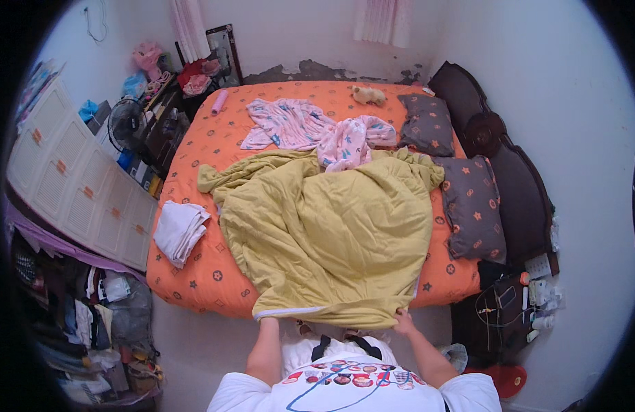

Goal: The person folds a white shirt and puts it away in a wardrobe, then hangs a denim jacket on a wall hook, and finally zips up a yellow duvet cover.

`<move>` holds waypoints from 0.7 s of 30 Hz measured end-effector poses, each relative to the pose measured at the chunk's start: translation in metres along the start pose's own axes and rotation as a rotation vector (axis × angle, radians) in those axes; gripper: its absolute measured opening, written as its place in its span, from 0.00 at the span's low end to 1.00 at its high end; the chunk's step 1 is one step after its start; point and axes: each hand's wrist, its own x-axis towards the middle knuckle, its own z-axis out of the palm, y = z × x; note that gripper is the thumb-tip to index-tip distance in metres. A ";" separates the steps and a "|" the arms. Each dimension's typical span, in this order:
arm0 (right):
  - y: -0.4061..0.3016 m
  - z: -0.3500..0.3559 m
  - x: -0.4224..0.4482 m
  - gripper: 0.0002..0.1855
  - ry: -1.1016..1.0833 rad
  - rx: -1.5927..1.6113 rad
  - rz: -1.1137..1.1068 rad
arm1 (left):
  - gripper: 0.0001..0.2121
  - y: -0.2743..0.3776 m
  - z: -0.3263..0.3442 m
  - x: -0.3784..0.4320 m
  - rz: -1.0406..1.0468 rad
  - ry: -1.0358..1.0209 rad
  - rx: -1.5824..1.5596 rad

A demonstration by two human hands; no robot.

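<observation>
A yellow-green quilt lies rumpled over the middle of the bed, its near edge drawn out past the mattress towards me. My right hand grips the near right corner of this quilt. At the near left corner, the fingers of my left hand are hidden under the fabric, where a white lining strip shows. Beyond the quilt, and partly on it, lies a crumpled pink patterned blanket. The orange printed bed sheet shows around the quilt.
Folded white cloth rests at the bed's left. Two dark pillows lie by the dark headboard. A plush toy and a pink roll lie farther back. A nightstand stands right, a fan and cabinet left.
</observation>
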 end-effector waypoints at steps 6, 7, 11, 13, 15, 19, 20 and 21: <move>0.020 0.010 -0.029 0.13 -0.086 0.515 0.412 | 0.22 0.011 -0.037 0.013 -0.141 0.143 0.185; 0.020 0.013 -0.032 0.14 -0.048 0.634 0.437 | 0.22 0.015 -0.035 0.014 -0.164 0.125 0.209; -0.006 -0.014 -0.013 0.22 0.011 0.448 0.448 | 0.23 0.047 0.011 0.004 -0.257 -0.117 0.255; -0.026 -0.043 -0.008 0.25 0.071 0.426 0.328 | 0.23 0.064 0.040 -0.009 -0.286 -0.250 0.241; -0.038 -0.056 0.001 0.26 0.186 0.384 0.187 | 0.23 0.075 0.059 -0.010 -0.250 -0.285 0.143; -0.032 -0.065 0.015 0.27 0.123 0.004 0.154 | 0.22 0.089 0.052 0.001 -0.033 -0.090 -0.285; -0.021 -0.054 0.019 0.26 0.105 -0.048 0.177 | 0.24 0.089 0.044 -0.001 -0.018 -0.051 -0.420; -0.018 -0.049 0.020 0.26 0.088 -0.098 0.203 | 0.25 0.092 0.040 -0.015 -0.004 -0.012 -0.552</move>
